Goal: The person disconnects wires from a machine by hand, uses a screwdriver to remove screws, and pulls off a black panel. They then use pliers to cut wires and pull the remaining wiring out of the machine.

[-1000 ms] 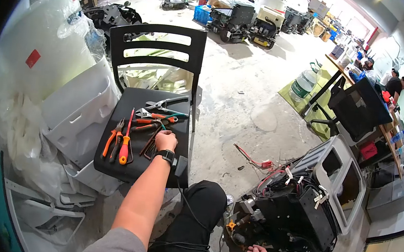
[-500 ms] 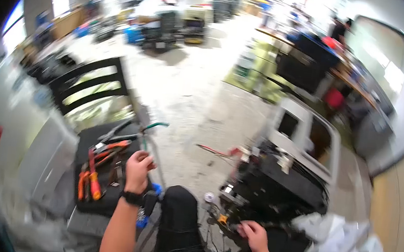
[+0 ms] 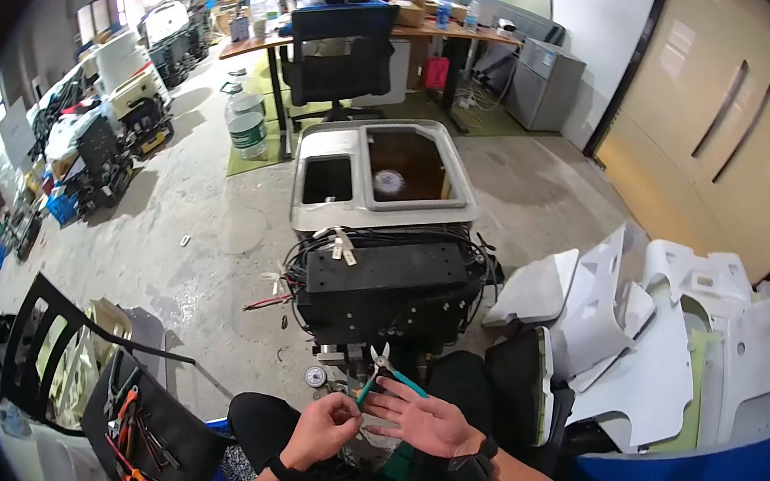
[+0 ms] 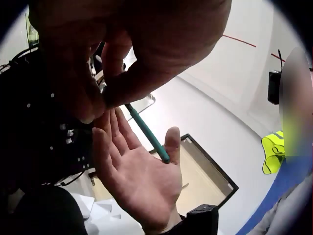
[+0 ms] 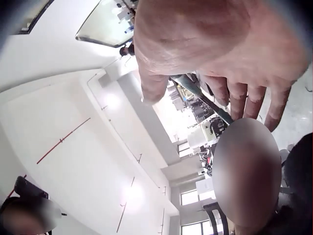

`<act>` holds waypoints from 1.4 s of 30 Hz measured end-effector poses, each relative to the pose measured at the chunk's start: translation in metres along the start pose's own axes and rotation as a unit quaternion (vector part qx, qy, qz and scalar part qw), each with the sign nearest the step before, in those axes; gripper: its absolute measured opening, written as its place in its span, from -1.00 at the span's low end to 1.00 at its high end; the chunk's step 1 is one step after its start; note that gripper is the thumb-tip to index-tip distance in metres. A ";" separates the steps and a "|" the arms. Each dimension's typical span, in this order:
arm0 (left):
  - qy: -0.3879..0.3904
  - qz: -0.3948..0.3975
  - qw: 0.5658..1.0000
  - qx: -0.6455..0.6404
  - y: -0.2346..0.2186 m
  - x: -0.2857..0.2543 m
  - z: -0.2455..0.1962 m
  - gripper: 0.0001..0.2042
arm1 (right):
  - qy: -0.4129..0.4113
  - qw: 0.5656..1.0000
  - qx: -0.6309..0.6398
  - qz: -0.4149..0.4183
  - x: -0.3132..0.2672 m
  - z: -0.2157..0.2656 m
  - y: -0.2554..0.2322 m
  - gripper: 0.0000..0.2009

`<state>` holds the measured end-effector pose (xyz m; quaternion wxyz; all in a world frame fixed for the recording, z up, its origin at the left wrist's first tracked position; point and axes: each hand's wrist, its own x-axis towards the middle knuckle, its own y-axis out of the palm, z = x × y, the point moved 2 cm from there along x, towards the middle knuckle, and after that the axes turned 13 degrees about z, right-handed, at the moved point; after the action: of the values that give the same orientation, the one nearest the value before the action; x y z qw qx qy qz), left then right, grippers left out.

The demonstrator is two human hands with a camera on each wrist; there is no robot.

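Teal-handled pliers [image 3: 380, 366] lie between the two hands, jaws pointing away from the body and handles spread. The left hand [image 3: 323, 431] pinches one handle near its end with thumb and fingertips. Beside it the right hand [image 3: 426, 423] is palm up, fingers straight and spread. The other teal handle [image 4: 146, 133] reaches the right thumb in the left wrist view, where the left hand [image 4: 127, 44] is dark and covers the pliers' head. In the right wrist view a teal handle [image 5: 201, 97] shows below the right hand [image 5: 220, 44].
A black machine unit [image 3: 389, 284] with cables and a grey frame [image 3: 312, 218] stands ahead. On the left, a black chair [image 3: 193, 428] bears several tools. White panels [image 3: 635, 383] lie at the right. A desk [image 3: 428, 32] and office chair [image 3: 340, 55] stand farther back.
The head view has swung right. The left hand has moved from the chair seat to the right hand, bringing the teal-handled pliers. The right hand has turned palm up and spread its fingers.
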<state>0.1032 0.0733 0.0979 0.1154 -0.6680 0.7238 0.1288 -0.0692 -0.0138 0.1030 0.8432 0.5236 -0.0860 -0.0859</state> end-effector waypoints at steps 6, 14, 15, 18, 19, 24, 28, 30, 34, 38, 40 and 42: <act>-0.008 0.036 0.995 0.094 0.021 0.018 -0.015 -0.91 | -0.051 0.994 0.077 0.050 -0.027 0.011 -0.011 -0.38; -0.019 0.041 0.980 0.192 0.042 0.045 -0.009 -0.86 | -0.100 0.988 -0.015 -0.115 -0.032 -0.006 -0.039 -0.62; -0.025 0.044 0.979 0.198 0.045 0.047 -0.006 -0.86 | -0.105 0.988 -0.008 -0.113 -0.033 -0.004 -0.040 -0.62; -0.015 0.028 0.991 0.127 0.045 0.059 -0.004 -0.85 | -0.121 0.983 0.001 -0.135 -0.036 0.009 -0.048 -0.68; 0.015 -0.020 0.991 0.135 0.040 0.066 -0.007 -0.85 | -0.127 0.979 0.003 -0.158 -0.037 0.014 -0.052 -0.70; 0.164 -0.220 0.906 0.323 0.002 0.118 -0.027 -0.72 | -0.105 0.983 0.018 -0.153 -0.030 0.032 -0.049 -0.73; 0.174 -0.212 0.884 0.379 0.001 0.142 -0.045 -0.67 | -0.031 0.993 0.000 -0.115 -0.016 0.035 -0.049 -0.71; 0.053 -0.151 0.942 0.294 0.005 0.148 -0.049 -0.68 | -0.036 0.994 0.004 -0.106 -0.009 0.036 -0.051 -0.70; 0.018 -0.151 0.963 0.223 -0.004 0.163 -0.022 -0.72 | -0.011 0.995 0.009 -0.103 0.004 0.041 -0.061 -0.71; 0.052 -0.159 0.949 0.269 -0.005 0.164 -0.024 -0.74 | 0.006 0.996 0.012 -0.087 0.015 0.044 -0.070 -0.70; 0.048 -0.163 0.939 0.298 -0.011 0.170 -0.018 -0.73 | 0.014 0.996 0.004 -0.093 0.021 0.046 -0.073 -0.70; 0.040 -0.165 0.943 0.285 -0.014 0.172 -0.014 -0.75 | 0.015 0.996 -0.005 -0.092 0.024 0.048 -0.073 -0.71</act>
<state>0.1033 -0.0941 0.0517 0.2917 -0.7216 0.6141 -0.1309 -0.0615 -0.0935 0.0595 0.8354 0.5267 -0.0245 -0.1553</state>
